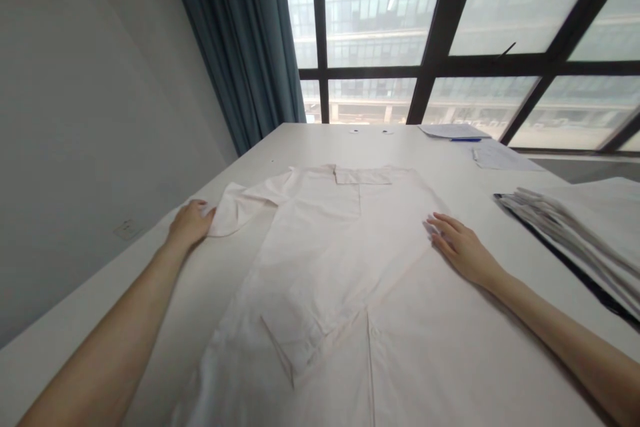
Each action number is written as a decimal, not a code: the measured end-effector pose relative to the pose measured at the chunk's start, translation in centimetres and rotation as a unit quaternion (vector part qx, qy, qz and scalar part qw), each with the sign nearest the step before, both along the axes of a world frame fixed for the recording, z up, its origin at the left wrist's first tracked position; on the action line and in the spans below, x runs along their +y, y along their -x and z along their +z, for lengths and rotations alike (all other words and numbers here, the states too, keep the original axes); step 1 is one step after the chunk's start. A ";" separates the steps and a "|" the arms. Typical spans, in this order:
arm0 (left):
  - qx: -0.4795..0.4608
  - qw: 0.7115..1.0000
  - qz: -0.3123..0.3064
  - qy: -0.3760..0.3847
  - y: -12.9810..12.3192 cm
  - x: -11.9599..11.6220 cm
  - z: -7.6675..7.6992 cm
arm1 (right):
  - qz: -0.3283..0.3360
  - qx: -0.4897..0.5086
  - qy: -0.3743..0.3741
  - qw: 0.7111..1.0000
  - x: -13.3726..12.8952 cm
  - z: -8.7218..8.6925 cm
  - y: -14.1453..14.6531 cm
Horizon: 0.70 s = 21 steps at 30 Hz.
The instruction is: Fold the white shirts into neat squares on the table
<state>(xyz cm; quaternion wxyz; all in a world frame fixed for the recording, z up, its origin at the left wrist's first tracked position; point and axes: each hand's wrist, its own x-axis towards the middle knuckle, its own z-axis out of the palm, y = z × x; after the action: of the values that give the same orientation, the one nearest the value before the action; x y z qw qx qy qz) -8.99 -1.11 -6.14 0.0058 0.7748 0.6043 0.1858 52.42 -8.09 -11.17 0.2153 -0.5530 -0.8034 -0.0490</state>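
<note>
A white collared garment, a shirt or light coat (320, 247), lies spread on the white table (240, 167), its collar (363, 177) at the far end. One sleeve (237, 210) stretches out to the left. At its cuff is my left hand (193, 221), thumb touching the edge and apart from the forefinger; its other fingers are mostly hidden. My right hand (463, 250) rests palm down near the garment's right side, fingers spread and nothing held. Creases and a diagonal fold cross the lower body, beside a slit-like opening (279, 350). No sleeve shows on the right.
A stack of folded pale cloth (595, 227) sits on the right, over something dark. Papers (455, 131) and a blue pen (465, 140) lie at the far right. A grey wall (100, 113) borders the left, with a blue curtain (245, 40) and windows beyond.
</note>
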 end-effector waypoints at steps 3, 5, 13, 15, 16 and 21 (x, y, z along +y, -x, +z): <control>-0.032 0.985 0.167 -0.022 0.1 0.7 -1.6 | 0.004 0.000 -0.009 1.000 0.2 -0.3 -0.1; -0.057 0.973 0.220 -0.027 -0.5 0.8 -2.2 | 0.007 0.001 -0.014 1.000 0.2 -0.3 -0.1; -0.231 0.921 0.289 -0.123 -2.5 -0.7 -0.9 | 0.016 0.016 -0.019 1.000 0.0 -0.2 0.1; -0.286 0.899 0.287 -0.165 -3.5 0.0 0.3 | 0.015 0.022 -0.015 1.000 0.0 -0.1 0.2; -0.311 0.887 0.286 -0.187 -4.5 0.6 1.1 | 0.015 0.028 -0.011 0.999 0.0 0.1 0.2; -0.466 0.844 0.118 -0.238 -14.6 0.3 6.2 | 0.021 0.127 0.041 0.991 -0.4 1.5 1.0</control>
<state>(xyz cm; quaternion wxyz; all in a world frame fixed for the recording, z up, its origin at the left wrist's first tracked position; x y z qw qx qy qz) 5.61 -0.78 0.03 0.0806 0.4975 0.5540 0.6626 51.40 -8.44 -9.69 0.2935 -0.5466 -0.7820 0.0594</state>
